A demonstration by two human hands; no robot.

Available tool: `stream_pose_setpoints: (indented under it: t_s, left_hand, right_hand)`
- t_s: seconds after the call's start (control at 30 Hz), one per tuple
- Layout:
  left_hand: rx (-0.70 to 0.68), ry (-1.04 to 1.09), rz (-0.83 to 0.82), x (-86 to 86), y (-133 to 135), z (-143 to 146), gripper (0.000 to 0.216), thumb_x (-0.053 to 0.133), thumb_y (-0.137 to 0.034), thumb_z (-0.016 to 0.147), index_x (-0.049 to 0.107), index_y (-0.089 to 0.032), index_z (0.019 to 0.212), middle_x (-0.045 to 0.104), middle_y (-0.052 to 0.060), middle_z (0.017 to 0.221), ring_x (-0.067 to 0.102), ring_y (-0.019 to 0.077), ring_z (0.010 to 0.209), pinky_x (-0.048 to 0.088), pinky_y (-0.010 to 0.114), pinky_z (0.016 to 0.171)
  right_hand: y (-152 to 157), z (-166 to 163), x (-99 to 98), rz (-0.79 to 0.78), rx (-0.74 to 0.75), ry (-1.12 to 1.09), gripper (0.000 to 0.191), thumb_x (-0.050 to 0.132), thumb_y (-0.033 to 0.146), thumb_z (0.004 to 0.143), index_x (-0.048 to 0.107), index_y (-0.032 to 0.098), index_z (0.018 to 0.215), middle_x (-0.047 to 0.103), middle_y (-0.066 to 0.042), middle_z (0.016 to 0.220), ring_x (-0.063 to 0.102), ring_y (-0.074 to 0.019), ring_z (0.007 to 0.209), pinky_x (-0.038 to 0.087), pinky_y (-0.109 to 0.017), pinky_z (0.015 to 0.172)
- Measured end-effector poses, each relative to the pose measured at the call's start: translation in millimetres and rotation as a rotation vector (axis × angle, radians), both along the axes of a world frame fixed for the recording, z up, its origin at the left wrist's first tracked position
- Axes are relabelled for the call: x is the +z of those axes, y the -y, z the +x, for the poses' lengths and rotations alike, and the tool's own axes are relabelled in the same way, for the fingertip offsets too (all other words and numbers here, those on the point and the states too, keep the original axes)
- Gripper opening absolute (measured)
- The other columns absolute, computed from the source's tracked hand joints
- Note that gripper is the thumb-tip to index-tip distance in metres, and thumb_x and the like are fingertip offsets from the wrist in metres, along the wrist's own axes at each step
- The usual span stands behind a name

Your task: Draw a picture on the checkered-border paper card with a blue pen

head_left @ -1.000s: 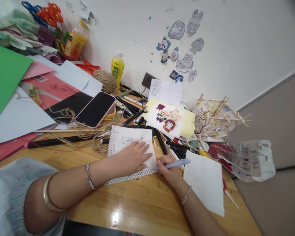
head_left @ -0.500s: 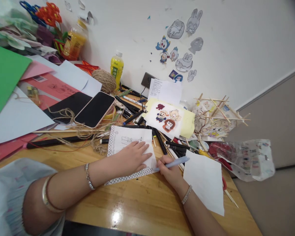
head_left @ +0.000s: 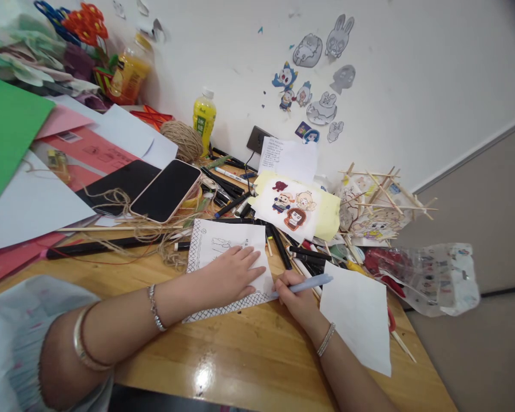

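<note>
My left hand (head_left: 234, 272) lies flat with fingers spread on a white sheet of paper (head_left: 203, 260), pressing it to the wooden table (head_left: 189, 355). The sheet bears a crosshatched border along its left and lower edges and a small line drawing, partly hidden by the hand. My right hand (head_left: 294, 294) is closed around a light blue pen (head_left: 311, 283). The pen's tip is at the sheet's lower right corner, by the border. Under my right forearm's edge lies a blank white sheet (head_left: 356, 317).
Behind the sheet are scattered black markers (head_left: 281, 246), a phone (head_left: 166, 191), a ball of twine (head_left: 182, 140) and a yellow drink bottle (head_left: 203, 120). A sticker sheet (head_left: 289, 212), a stick frame (head_left: 377, 203) and a clear plastic bag (head_left: 438, 280) stand right. Coloured papers (head_left: 12, 137) cover the left.
</note>
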State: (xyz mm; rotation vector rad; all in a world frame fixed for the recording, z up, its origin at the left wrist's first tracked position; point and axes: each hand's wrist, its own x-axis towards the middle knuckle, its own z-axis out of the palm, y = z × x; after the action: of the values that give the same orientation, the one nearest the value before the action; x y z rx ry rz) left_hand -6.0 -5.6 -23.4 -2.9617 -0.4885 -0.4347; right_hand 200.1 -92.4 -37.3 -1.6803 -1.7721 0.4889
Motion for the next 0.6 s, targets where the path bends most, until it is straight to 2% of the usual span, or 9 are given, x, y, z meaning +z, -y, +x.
stream_pose_setpoints:
  t_s: [0.23, 0.43, 0.6]
  left_hand:
    - [-0.019, 0.062, -0.002, -3.4, -0.8, -0.1, 0.038, 0.057, -0.04, 0.092, 0.059, -0.019, 0.124, 0.058, 0.016, 0.131, 0.054, 0.0325, 0.119, 0.037, 0.046, 0.1]
    - [-0.02, 0.07, -0.014, -4.0, -0.8, 1.1, 0.038, 0.058, -0.039, 0.091, 0.058, -0.019, 0.124, 0.058, 0.016, 0.131, 0.053, 0.0325, 0.119, 0.037, 0.045, 0.099]
    - [-0.016, 0.054, -0.006, -3.5, -1.0, 0.2, 0.038, 0.058, -0.039, 0.091, 0.058, -0.02, 0.124, 0.058, 0.015, 0.131, 0.053, 0.0315, 0.119, 0.037, 0.044, 0.099]
  right_hand:
    - [0.4, 1.7, -0.3, -0.006, 0.041, 0.002, 0.031, 0.048, 0.029, 0.086, 0.047, 0.023, 0.056, 0.051, 0.002, 0.051, 0.051, -0.016, 0.057, 0.042, -0.028, 0.062]
    - [1.7, 1.4, 1.3, -0.04, 0.071, 0.001, 0.033, 0.048, 0.03, 0.085, 0.042, 0.023, 0.053, 0.049, 0.003, 0.051, 0.049, -0.0149, 0.055, 0.04, -0.027, 0.058]
    - [1.1, 0.0, 1.3, -0.018, 0.02, -0.009, 0.03, 0.048, 0.029, 0.084, 0.046, 0.023, 0.055, 0.05, 0.002, 0.051, 0.051, -0.0158, 0.057, 0.042, -0.029, 0.063]
